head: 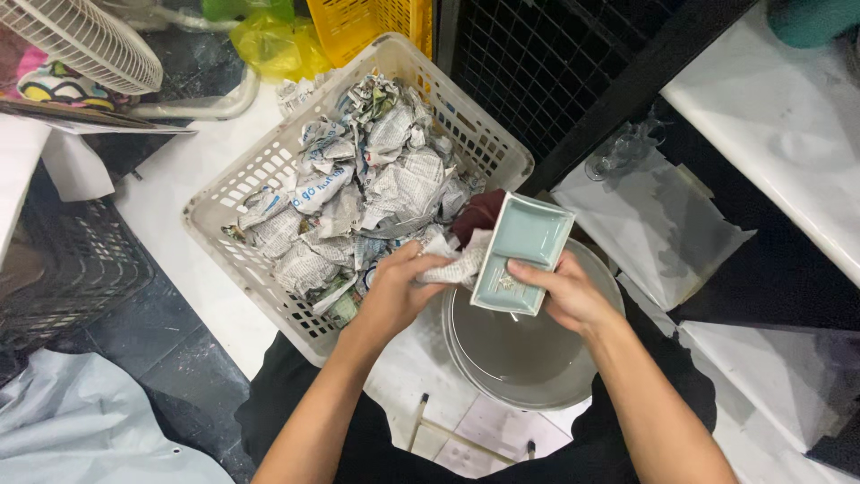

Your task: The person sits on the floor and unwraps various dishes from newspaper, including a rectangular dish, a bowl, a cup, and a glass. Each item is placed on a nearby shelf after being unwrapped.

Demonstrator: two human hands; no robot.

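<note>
My right hand (566, 294) grips a small pale green rectangular dish (524, 251) by its near end, tilted toward me over a stack of round grey plates (524, 358). My left hand (399, 287) holds a crumpled white cloth or paper (455, 263) pressed against the dish's left edge. A dark red object (477, 215) shows just behind the dish. Directly left of my hands sits a white plastic basket (269, 170) full of items wrapped in crumpled newspaper (367, 193).
A white fan guard (85, 40) lies at the top left, with a yellow crate (363, 22) and yellow bag (273, 45) behind the basket. A black wire rack (537, 63) stands beyond. Paper sheets (645, 224) and a white counter (779, 116) lie right.
</note>
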